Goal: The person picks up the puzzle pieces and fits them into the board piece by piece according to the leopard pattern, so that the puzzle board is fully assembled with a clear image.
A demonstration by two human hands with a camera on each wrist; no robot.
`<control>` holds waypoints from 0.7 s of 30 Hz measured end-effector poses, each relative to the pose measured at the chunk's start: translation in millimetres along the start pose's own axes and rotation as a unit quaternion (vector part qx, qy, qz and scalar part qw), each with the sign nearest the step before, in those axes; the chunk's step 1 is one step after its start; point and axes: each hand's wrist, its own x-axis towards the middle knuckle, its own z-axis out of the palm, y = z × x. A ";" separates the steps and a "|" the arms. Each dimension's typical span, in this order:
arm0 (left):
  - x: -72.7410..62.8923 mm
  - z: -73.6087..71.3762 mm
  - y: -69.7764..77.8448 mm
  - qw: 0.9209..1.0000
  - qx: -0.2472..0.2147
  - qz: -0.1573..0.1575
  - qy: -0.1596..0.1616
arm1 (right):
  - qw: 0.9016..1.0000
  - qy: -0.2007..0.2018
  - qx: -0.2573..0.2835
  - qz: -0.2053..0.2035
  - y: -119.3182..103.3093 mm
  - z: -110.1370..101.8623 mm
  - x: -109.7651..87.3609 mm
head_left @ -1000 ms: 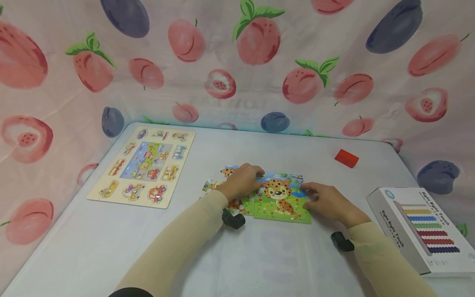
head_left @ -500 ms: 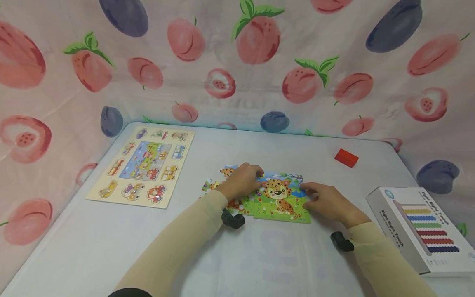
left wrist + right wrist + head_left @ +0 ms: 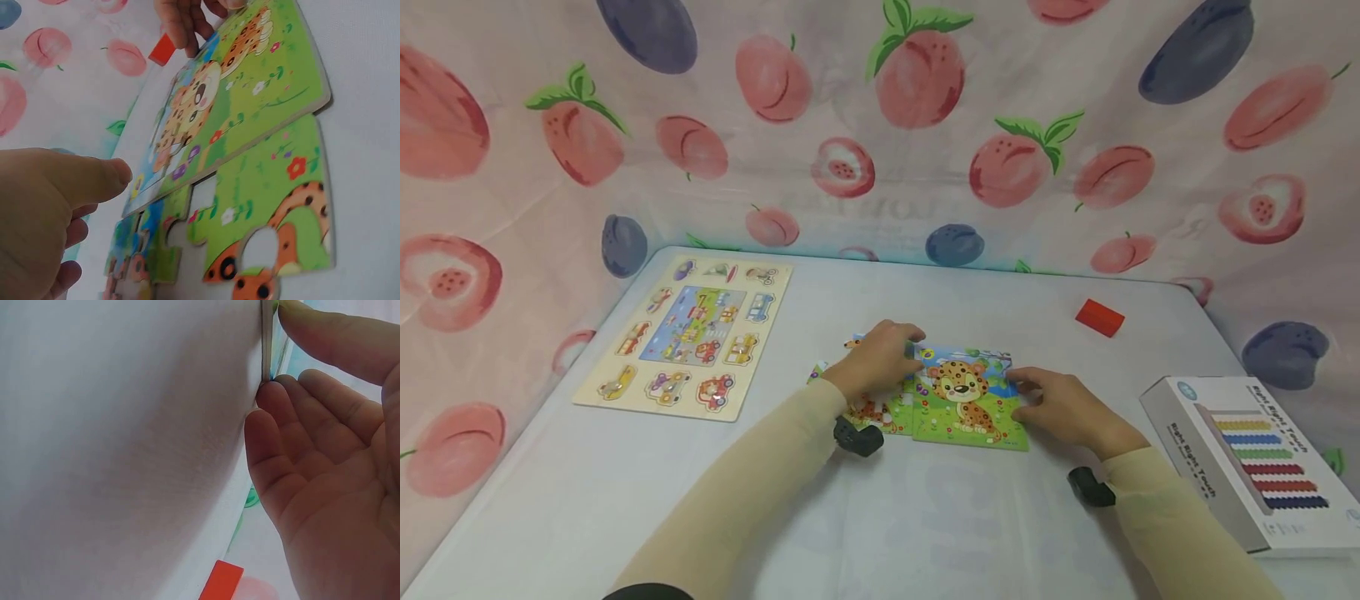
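Observation:
A leopard jigsaw puzzle [image 3: 967, 400] lies flat on the table in the head view. My right hand [image 3: 1067, 408] touches its right edge with thumb and fingertips; in the right wrist view the fingers [image 3: 272, 434] extend toward the thin edge of the board. Left of the leopard picture are jigsaw pieces [image 3: 887, 412], partly covered in the head view by my left hand [image 3: 877, 358]. The left wrist view shows these pieces [image 3: 275, 200] with gaps between them, beside the leopard picture's edge. There, my left thumb [image 3: 94, 178] is extended, with nothing held.
A wooden vehicle puzzle board [image 3: 758, 346] lies at the left. Toward the back right is a red block [image 3: 1100, 317]. A white box [image 3: 1247, 467] with coloured rows printed on it stands at the right. Fruit-patterned cloth [image 3: 887, 225] hangs behind the table.
My left hand has shifted slightly left and away from the leopard puzzle's left edge, uncovering its upper left corner. My right hand and the leopard puzzle stay in place.

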 end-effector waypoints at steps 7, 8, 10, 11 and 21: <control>-6.3 -15.8 -9.0 1.000 0.018 -0.010 0.013 | 1.000 -0.003 0.001 0.001 -1.8 -1.3 -1.0; -7.6 -17.8 -11.2 1.000 0.015 -0.014 0.014 | 1.000 -0.004 0.001 0.001 -2.0 -1.5 -1.2; -9.4 -21.2 -16.4 1.000 0.014 -0.016 0.018 | 1.000 -0.004 0.001 0.001 -2.3 -2.0 -1.5; -10.1 -22.7 -19.1 1.000 0.016 -0.015 0.020 | 1.000 -0.005 0.002 0.001 -2.4 -2.2 -1.6; -19.4 -33.7 -40.3 0.999 0.018 -0.030 0.021 | 1.000 -0.003 -0.001 -0.002 -2.5 -1.9 -0.6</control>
